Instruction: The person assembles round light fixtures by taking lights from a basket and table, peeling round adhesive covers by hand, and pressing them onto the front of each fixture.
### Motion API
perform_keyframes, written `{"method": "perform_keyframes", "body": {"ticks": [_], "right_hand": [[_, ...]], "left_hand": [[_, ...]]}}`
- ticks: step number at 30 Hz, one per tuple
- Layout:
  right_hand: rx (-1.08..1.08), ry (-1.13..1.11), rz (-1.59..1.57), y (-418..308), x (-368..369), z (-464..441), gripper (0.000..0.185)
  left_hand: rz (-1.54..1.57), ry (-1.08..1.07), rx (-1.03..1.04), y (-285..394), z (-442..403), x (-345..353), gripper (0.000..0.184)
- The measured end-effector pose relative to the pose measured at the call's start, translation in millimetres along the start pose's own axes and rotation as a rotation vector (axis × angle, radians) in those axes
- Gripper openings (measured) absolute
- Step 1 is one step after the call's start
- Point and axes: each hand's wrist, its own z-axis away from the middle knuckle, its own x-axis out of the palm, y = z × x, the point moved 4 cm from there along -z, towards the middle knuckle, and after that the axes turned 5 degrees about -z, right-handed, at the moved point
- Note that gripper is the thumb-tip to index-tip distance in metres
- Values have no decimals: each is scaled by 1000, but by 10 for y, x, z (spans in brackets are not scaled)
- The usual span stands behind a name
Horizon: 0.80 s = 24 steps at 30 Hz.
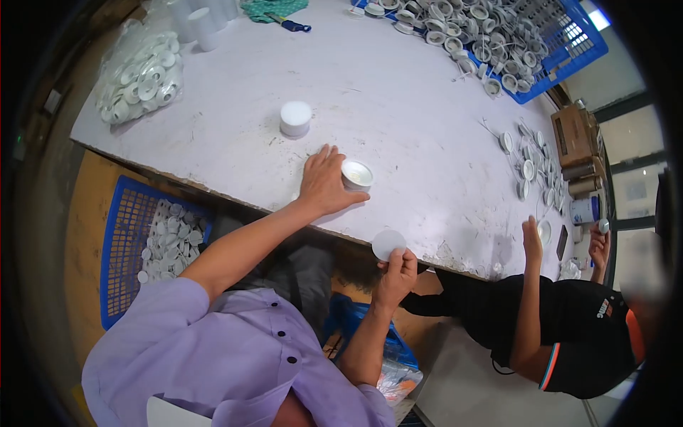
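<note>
The white cup (357, 174) was set on the pale table (413, 114), near its front edge, with its open top turned up and a small yellowish patch seen inside. It was partly encircled by the left hand (327, 183), which was curved around the cup's side with the thumb stretched along the near side and the fingers spread along the far left; the hand was half open, and the cup was held between thumb and fingers. A flat pale disc (388, 245) was pinched at its lower edge between the thumb and bent fingers of the right hand (398, 279), which was nearly closed. The disc was held up from that hand at the table's front edge, nearer the body than the cup and to its right, well apart from the left hand. Beyond the left hand, a white round tub (295, 119) was left standing on the table, touched by neither hand. A clear bag (142, 75) filled with white rings was placed at the far left, and a blue basket (580, 46) heaped with round fittings (491, 43) at the far right. On the right side, a small white piece (603, 226) was held by a co-worker in a black shirt (569, 320).
</note>
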Motion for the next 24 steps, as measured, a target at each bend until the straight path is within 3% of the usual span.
{"method": "perform_keyframes", "body": {"ticks": [4,11,24], "right_hand": [[83,-26,-65,-44,169,-3,16],[244,-67,-332,-59,506,-156,18],[219,-174,-249,27,906,90,19]], "left_hand": [[56,139,123,-12,-64,90,83],[723,-154,130,97,337,-176,71],[911,-295,203,-144,751,-376,76]]}}
